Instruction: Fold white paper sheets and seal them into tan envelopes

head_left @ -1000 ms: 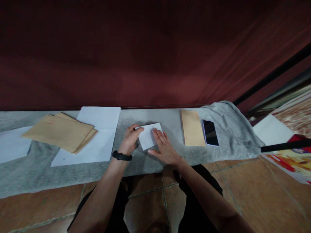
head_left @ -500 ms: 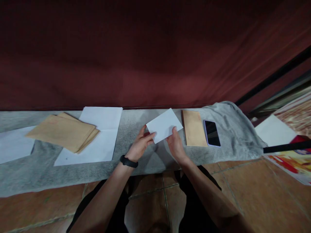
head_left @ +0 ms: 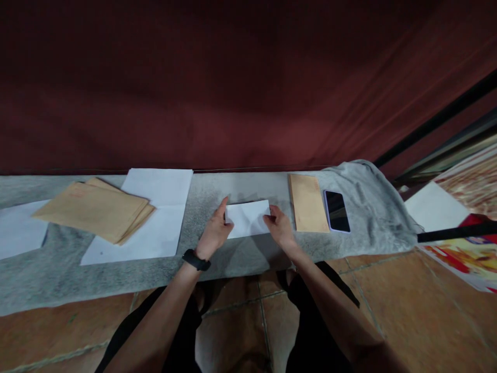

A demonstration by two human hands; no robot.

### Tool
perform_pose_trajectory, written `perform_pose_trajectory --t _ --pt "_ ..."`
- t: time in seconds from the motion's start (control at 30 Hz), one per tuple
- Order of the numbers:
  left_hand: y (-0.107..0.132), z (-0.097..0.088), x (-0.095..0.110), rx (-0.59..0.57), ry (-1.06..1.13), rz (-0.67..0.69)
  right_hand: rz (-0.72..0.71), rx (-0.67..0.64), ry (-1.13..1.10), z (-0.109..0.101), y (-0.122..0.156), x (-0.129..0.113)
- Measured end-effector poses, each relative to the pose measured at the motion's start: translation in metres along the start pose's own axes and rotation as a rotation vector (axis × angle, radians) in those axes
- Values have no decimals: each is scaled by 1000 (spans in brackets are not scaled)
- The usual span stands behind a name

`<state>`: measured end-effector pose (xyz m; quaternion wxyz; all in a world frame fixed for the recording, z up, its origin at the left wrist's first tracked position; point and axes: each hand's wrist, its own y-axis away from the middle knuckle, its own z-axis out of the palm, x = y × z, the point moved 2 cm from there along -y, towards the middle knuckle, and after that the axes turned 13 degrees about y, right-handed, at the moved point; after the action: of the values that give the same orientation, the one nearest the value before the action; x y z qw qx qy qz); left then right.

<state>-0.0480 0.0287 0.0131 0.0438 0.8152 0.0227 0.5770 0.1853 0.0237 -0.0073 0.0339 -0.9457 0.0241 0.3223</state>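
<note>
Free grey cloth (head_left: 248, 185) behind 2 hands (head_left: 213, 235) (head_left: 281, 228); red backdrop (head_left: 248, 129) blocks beyond; brown envelope (head_left: 309, 203), phone (head_left: 337, 211) obstruct right.

Between the fingers (head_left: 222, 207) is smooth, matt white paper (head_left: 247, 218). Beneath them spreads grey cloth (head_left: 209, 189), dull and soft-napped, crinkled further right. Left of the fingers are matt brown paper envelopes (head_left: 97, 210) over smooth white sheets (head_left: 163, 220); to their right, 1 phone (head_left: 337, 211) with a glossy, glass-like screen. Beyond the fingers is matt red fabric (head_left: 233, 134); below, dull, stone-like tiles (head_left: 427, 295).
</note>
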Motion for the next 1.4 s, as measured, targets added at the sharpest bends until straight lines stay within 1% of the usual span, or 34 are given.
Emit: perform_pose_trajectory --t 0.1,0.17,0.33,0.5,0.57,0.63,0.73,0.83,0.9,1.0,1.03,1.1,1.17,1.23,1.3,1.4 --pt "4 2 3 45 -201 47 -56 34 291 -3 3 -9" --pt "6 3 6 54 -281 66 -73 24 382 -4 2 -15" --pt "12 7 12 27 -399 79 -58 -7 472 -4 -1 -20" --pt "23 10 19 43 -594 135 -66 17 511 0 1 -19" --pt "28 17 21 67 -676 205 -71 34 505 1 3 -18" --pt "33 28 20 63 -699 292 -82 41 490 1 4 -17" --pt "40 51 13 -42 -658 370 -83 33 486 0 5 -18" --pt "47 69 7 -78 -666 377 -76 30 501 -1 5 -20" --pt "49 74 4 -75 -690 379 -72 35 513 -3 6 -21" --pt "49 74 4 -90 -717 401 -74 63 524 -4 7 -23" --pt "49 73 4 -98 -723 408 -101 71 507 -4 8 -25" --pt "48 72 4 -122 -735 417 -222 57 440 -1 10 -30" --pt "47 71 2 -157 -742 426 -374 3 375 6 14 -36" --pt "46 73 -2 -180 -742 438 -474 -62 359 15 18 -40" --pt "45 74 -8 -174 -739 449 -497 -92 384 22 22 -40" --pt "43 74 -17 -101 -729 456 -476 -79 436 27 24 -35"
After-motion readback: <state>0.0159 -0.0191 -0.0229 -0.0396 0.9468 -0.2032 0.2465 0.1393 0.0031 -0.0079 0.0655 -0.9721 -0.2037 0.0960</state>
